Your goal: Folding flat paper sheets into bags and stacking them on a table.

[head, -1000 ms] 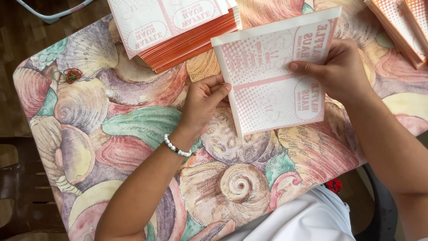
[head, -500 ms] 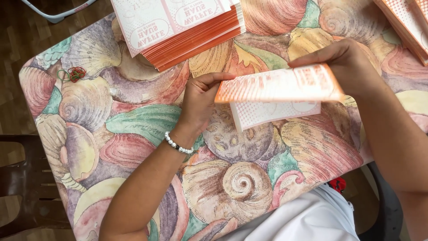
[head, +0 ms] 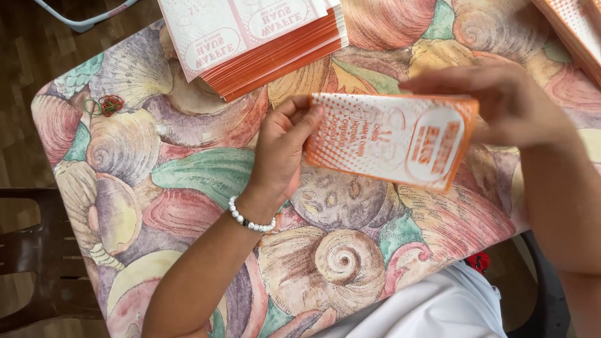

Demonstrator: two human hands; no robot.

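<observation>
A folded orange-and-white carton [head: 391, 139] is held above the seashell tablecloth [head: 206, 175], left hand [head: 282, 150] pinching one end, right hand [head: 501, 103] clasping the other. Thin, light card, it looks easily creased; the edges offer the best hold.

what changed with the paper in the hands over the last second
The flat white printed sheet has been folded over: it is now a narrower folded leaflet with its orange patterned side facing up. The left hand and right hand both kept their grip on its ends. The stack of unfolded sheets and the rubber bands on the shell-patterned tablecloth stayed put.
</observation>
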